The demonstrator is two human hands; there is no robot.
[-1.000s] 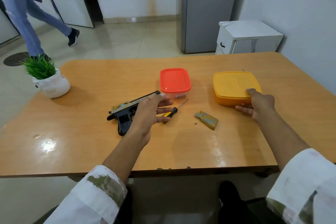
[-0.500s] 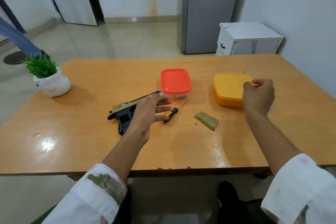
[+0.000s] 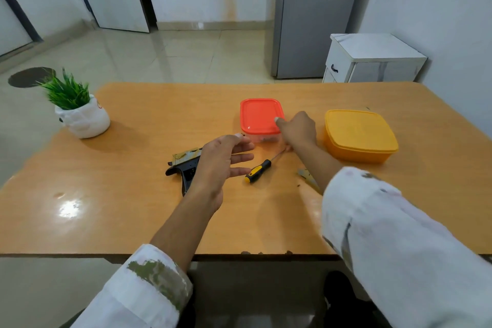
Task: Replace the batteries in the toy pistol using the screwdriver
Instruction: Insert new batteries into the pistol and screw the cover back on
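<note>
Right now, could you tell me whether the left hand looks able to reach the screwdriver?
Probably yes: the left hand is open right beside the handle of the screwdriver, with only bare table between them, and the right hand is away at the red-lidded box.

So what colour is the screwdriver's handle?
The screwdriver handle is black and yellow, clearest in the head view.

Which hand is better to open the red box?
Right. The right hand is at the red-lidded clear plastic box, thumb on its lid, fingers curled beside it; the left hand hovers open over the black toy pistol.
</note>
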